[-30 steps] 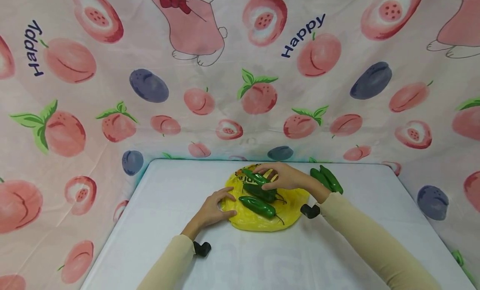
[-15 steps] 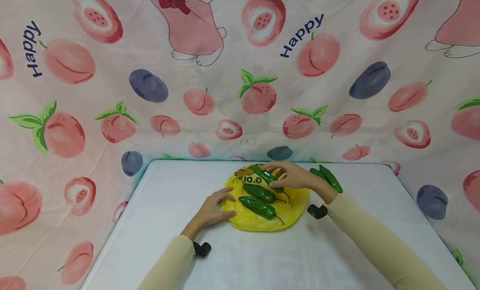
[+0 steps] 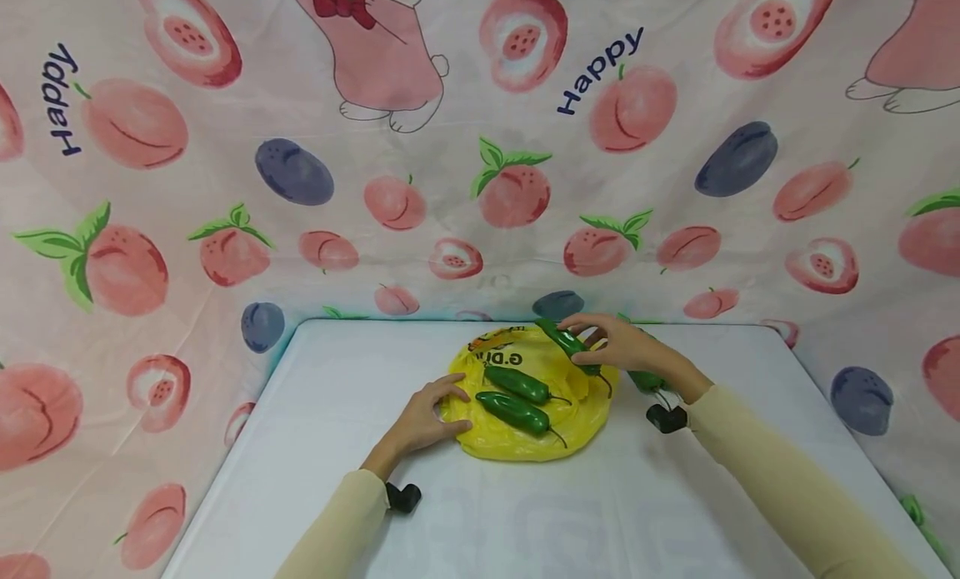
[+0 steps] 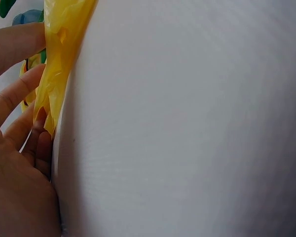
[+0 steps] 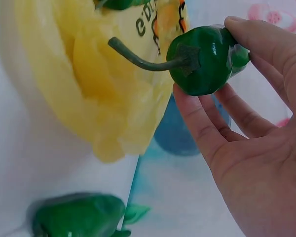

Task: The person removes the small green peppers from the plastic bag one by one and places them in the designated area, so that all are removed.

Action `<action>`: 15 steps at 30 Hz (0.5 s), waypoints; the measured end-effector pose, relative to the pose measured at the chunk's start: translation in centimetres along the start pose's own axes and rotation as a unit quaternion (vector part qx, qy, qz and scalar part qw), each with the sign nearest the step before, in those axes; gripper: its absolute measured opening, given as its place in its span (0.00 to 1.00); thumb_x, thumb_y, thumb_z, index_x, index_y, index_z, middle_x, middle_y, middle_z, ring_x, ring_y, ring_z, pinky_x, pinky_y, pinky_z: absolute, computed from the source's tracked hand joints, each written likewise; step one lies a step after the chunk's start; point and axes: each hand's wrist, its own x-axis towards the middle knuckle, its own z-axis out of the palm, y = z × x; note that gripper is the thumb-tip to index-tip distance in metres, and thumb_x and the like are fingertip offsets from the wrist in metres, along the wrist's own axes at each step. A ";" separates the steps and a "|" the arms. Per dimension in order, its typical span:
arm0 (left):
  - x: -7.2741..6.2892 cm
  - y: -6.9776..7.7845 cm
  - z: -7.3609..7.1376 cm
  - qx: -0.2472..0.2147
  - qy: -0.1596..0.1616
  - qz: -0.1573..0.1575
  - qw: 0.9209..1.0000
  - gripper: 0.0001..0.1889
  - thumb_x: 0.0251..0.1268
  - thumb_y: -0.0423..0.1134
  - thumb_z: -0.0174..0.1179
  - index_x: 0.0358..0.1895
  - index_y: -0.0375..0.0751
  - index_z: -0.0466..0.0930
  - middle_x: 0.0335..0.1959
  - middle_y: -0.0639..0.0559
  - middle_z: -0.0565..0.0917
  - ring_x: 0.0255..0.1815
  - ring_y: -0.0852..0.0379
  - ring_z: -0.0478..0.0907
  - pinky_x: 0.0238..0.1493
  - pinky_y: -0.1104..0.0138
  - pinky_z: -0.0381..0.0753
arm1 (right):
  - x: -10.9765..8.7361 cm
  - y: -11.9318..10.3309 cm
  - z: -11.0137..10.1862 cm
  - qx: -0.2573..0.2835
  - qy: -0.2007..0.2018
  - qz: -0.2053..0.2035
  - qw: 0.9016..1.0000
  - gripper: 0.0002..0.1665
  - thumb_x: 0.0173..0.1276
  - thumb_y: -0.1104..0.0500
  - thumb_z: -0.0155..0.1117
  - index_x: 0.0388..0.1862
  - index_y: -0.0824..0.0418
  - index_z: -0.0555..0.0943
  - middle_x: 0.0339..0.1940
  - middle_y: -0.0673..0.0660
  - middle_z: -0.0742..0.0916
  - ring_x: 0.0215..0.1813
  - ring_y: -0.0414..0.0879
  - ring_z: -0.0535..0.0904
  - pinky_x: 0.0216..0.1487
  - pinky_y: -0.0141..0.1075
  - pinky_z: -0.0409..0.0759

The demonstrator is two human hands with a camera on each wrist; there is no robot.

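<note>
My right hand pinches a glossy green chili pepper between thumb and fingers, over the right back part of a yellow plastic bag. In the right wrist view its curved stem points away from the hand. Two more green chili peppers lie on the bag, one just behind the other. My left hand rests at the bag's left edge, thumb and fingers spread apart. In the left wrist view its fingertips meet the yellow plastic.
Beyond the bag's right side, partly hidden by the right hand and forearm, another green chili pepper lies on the white table. A fruit-print cloth hangs behind and beside the table.
My right hand has lifted the pepper off the bag's back part and carried it right, toward the peppers on the table. The left hand has stayed in place.
</note>
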 end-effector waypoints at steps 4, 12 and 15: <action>0.0 -0.1 0.1 -0.001 0.001 0.000 1.000 0.16 0.58 0.51 0.74 0.48 0.62 0.83 0.77 0.59 0.69 0.80 0.45 0.58 0.77 0.39 0.54 | -0.9 0.7 -0.9 -0.004 0.008 -0.001 1.000 0.32 0.70 0.59 0.72 0.71 0.56 0.74 0.68 0.63 0.78 0.62 0.61 0.79 0.62 0.57 0.80; 0.0 -0.1 0.1 -0.003 0.000 -0.004 1.000 0.16 0.58 0.51 0.74 0.48 0.63 0.83 0.77 0.59 0.69 0.80 0.45 0.58 0.77 0.38 0.54 | -2.9 2.0 -2.8 -0.019 0.035 -0.014 0.999 0.32 0.68 0.61 0.73 0.70 0.59 0.76 0.66 0.63 0.81 0.61 0.61 0.80 0.59 0.57 0.81; 0.1 -0.1 0.1 -0.004 -0.001 -0.004 1.000 0.16 0.58 0.51 0.74 0.48 0.62 0.83 0.77 0.58 0.69 0.80 0.45 0.58 0.77 0.38 0.54 | -3.8 2.8 -3.7 -0.028 0.045 -0.015 0.998 0.32 0.67 0.61 0.74 0.69 0.59 0.76 0.66 0.63 0.81 0.61 0.61 0.80 0.59 0.56 0.82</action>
